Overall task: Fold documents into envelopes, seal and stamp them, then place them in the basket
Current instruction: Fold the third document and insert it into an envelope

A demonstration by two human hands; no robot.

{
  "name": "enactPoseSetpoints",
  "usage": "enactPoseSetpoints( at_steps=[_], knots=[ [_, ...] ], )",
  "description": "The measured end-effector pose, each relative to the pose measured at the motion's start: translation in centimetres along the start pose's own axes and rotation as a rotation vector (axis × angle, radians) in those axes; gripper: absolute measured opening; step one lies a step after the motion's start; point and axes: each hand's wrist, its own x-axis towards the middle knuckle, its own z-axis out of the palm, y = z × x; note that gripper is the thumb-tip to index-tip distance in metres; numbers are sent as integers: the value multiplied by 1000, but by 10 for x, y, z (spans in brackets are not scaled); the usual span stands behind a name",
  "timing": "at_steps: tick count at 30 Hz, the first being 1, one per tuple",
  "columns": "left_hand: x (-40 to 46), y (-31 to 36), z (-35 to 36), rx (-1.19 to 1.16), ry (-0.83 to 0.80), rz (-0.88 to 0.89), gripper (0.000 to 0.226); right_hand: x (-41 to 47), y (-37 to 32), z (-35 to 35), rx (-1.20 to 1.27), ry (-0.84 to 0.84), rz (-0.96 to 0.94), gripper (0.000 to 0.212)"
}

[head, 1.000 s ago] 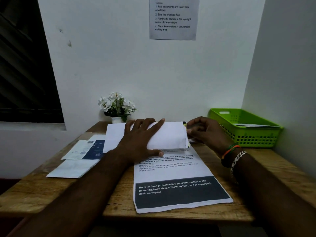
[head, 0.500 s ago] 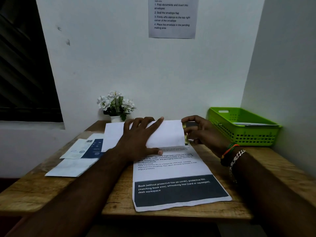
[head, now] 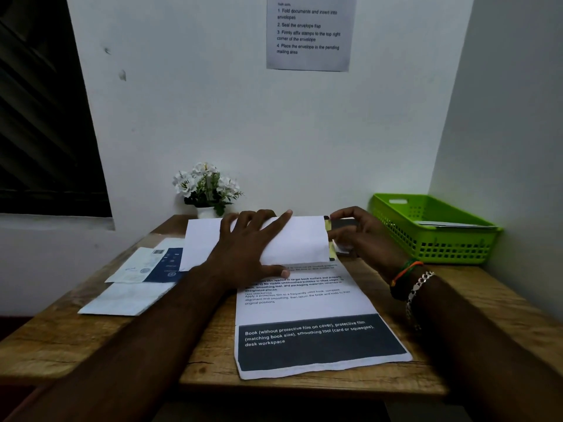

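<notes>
A white envelope (head: 304, 239) lies across the top of a printed document (head: 304, 306) on the wooden desk (head: 76, 339). My left hand (head: 249, 248) presses flat on the envelope with straight, spread fingers. At the envelope's right end a yellow adhesive strip (head: 331, 254) shows. There my right hand (head: 365, 236) pinches the dark open flap (head: 344, 223) between thumb and fingertips. A green basket (head: 432, 239) stands at the right against the wall, with an envelope (head: 457, 224) lying inside it.
More papers (head: 146, 266) and a white envelope (head: 128, 300) lie on the desk's left side. A small pot of white flowers (head: 207, 187) stands at the back. A printed notice (head: 307, 32) hangs on the wall. Walls close the desk at back and right.
My right hand's fingers have spread and shifted at the envelope's right end, uncovering more of the yellow strip and the flap. My left hand has stayed pressed on the envelope.
</notes>
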Motion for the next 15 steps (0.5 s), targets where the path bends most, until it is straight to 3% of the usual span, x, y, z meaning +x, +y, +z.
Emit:
enactPoseSetpoints(
  at_steps=[3,6,11,15],
  knots=[
    [0,1,0,5,9,2,115,4,2,-6,-87,200,-22,21],
    [0,2,0,10,3,2,115,3,1,-5,-64,210,65,6],
    [-1,6,-1,32,4,20,114,-2,2,2,-2,74,199,31],
    [-1,8,2,57,2,29,114,-4,-2,1,24,30,229,33]
  ],
)
